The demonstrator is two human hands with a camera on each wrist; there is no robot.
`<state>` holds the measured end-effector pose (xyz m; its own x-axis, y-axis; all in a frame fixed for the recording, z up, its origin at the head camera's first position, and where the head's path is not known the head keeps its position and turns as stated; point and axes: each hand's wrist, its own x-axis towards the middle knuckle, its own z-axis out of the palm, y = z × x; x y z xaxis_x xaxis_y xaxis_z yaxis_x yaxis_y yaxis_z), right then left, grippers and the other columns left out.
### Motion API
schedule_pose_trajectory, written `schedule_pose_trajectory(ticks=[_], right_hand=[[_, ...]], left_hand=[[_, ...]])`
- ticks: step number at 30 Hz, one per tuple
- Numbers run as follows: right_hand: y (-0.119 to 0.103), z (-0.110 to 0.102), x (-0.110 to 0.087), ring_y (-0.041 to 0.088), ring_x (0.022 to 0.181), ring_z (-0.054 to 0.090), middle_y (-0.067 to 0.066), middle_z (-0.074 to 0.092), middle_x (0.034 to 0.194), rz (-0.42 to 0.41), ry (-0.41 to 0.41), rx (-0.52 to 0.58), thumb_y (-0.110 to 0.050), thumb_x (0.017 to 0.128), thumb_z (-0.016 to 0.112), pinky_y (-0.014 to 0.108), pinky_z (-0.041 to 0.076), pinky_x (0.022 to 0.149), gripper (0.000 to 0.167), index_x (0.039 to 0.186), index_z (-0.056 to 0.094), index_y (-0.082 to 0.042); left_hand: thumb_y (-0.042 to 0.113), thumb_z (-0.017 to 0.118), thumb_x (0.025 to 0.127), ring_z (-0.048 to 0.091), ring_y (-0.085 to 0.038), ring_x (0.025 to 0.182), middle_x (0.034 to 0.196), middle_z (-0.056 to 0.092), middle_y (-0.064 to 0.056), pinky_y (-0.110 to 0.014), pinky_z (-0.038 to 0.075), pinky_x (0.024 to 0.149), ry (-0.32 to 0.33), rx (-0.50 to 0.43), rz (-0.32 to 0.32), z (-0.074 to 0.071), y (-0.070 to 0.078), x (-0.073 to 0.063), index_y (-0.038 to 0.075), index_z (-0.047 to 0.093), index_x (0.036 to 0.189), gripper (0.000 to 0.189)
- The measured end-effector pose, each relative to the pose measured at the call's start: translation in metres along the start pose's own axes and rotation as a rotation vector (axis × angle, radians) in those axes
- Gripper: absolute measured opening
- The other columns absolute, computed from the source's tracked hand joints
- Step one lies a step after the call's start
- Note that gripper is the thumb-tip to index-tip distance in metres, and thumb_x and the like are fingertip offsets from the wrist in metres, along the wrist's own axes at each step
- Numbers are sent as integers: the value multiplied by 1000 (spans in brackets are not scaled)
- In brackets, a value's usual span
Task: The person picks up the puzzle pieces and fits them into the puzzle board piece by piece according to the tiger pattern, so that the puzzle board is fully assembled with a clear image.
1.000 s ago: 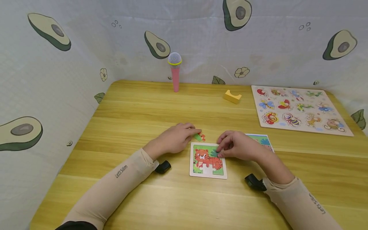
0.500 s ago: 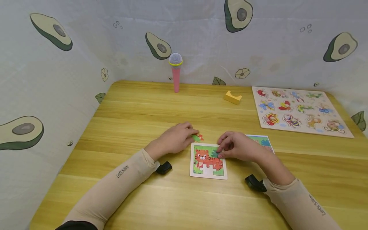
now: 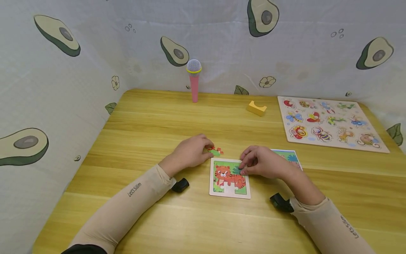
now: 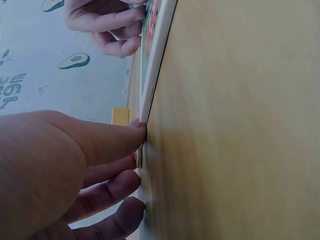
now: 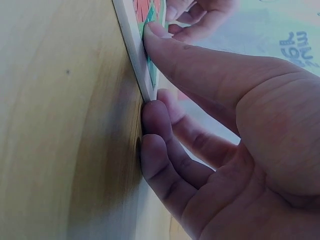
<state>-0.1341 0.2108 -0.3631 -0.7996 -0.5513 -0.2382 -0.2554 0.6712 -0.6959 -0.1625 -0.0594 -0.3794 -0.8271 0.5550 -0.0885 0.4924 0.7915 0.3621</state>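
Observation:
A square tiger jigsaw puzzle (image 3: 222, 169) lies flat in its pale frame, with a white gap at its lower middle. My right hand (image 3: 261, 160) grips its upper right corner, thumb on the picture and fingers curled at the edge. Just beyond the frame's upper left corner, my left hand (image 3: 190, 151) has its thumb and index finger at a small green-and-red puzzle piece (image 3: 215, 151). In the left wrist view that piece (image 4: 139, 158) shows edge-on between thumb and fingers; whether several pieces lie there is unclear.
Partly behind my right hand lies a picture card (image 3: 290, 155). An insect pegboard (image 3: 336, 123) occupies the back right. Towards the back stand a pink toy microphone (image 3: 194, 84) and a yellow notched block (image 3: 256, 108). An avocado-print cloth (image 3: 222, 38) hangs behind the table.
My left hand has drawn the green-and-red piece slightly left, and its index finger has curled back from over it. My right hand stays on the puzzle's corner.

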Motion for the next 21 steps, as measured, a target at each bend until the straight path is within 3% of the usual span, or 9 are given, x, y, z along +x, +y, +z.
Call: schedule_pose_trajectory(ticks=[6,10,16,21], right_hand=[[1,1,0,21,90,55,5,61,109,2,3,-6,-15,86,82,28,50,74,4,88,79,-14],[0,1,0,21,90,55,5,61,109,2,3,-9,-15,86,82,29,50,74,4,88,79,-15],[0,0,0,22,90,55,5,61,109,-4,0,-8,-15,86,82,28,50,74,4,89,79,-14],[0,1,-1,22,90,54,5,61,108,0,2,-16,-15,86,81,29,50,74,4,89,78,-15]], left_hand=[[40,69,95,59,-10,89,109,63,4,-31,50,77,35,37,-18,-2,-1,-1,17,73,121,35],[43,71,93,60,-9,91,106,66,5,-30,50,77,66,-6,-26,-6,-2,0,17,74,118,36],[47,77,87,59,-8,89,100,66,8,-27,49,74,95,-70,40,-12,4,-3,19,76,110,36],[45,79,84,57,-8,87,98,65,11,-27,48,73,61,-122,100,-14,9,-6,20,76,104,32]])
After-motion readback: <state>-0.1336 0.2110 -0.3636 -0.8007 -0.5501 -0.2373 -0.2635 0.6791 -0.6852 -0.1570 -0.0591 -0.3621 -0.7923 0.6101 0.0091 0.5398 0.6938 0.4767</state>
